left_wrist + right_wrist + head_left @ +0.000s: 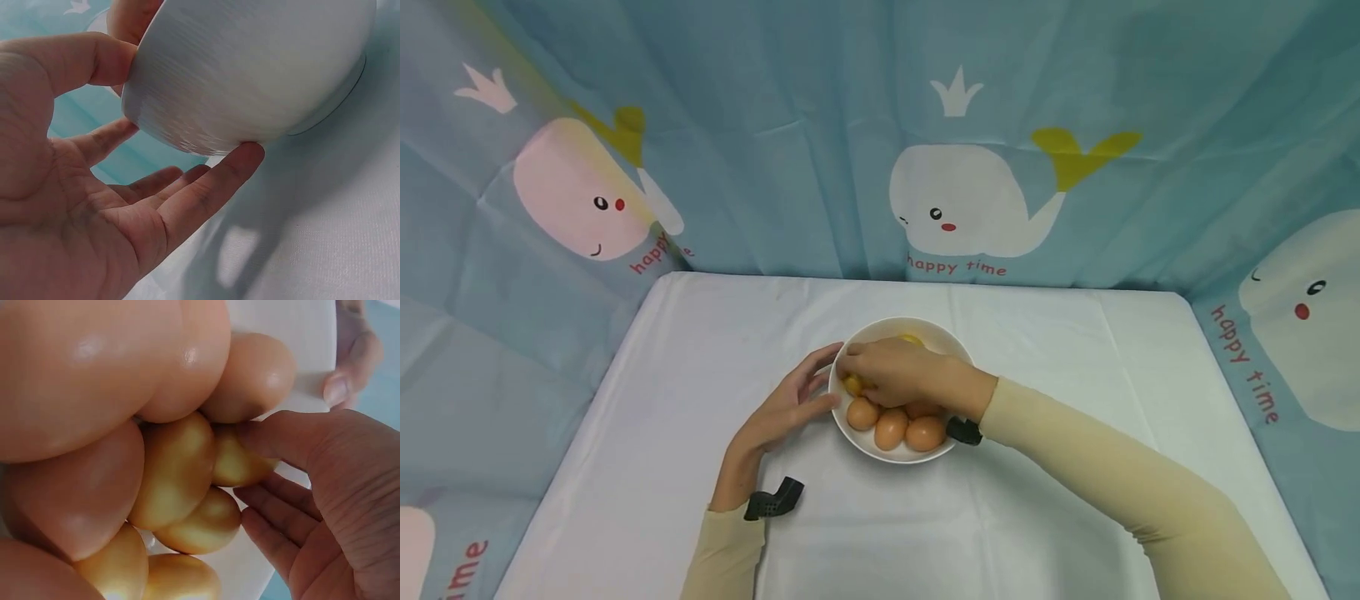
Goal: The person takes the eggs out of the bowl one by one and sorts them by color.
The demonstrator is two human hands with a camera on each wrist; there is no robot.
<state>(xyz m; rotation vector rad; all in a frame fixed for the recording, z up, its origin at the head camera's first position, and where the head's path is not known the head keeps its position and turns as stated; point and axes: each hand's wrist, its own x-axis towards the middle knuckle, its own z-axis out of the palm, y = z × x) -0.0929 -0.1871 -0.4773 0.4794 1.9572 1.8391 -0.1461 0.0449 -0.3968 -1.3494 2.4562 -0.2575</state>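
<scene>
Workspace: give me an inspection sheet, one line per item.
Surface: table under a white cloth, creased.
Job's things: white bowl holding brown eggs and smaller golden-yellow eggs.
Clutter: nothing seen.
Grippers: left hand steadies the bowl's outer wall, fingers straight; right hand reaches into the bowl, fingertips on a golden-yellow egg, grasp unclear.
Cables: nothing seen; a black wrist mount on each arm.
Surroundings: blue whale-print curtain reading "happy time" behind and beside.
</scene>
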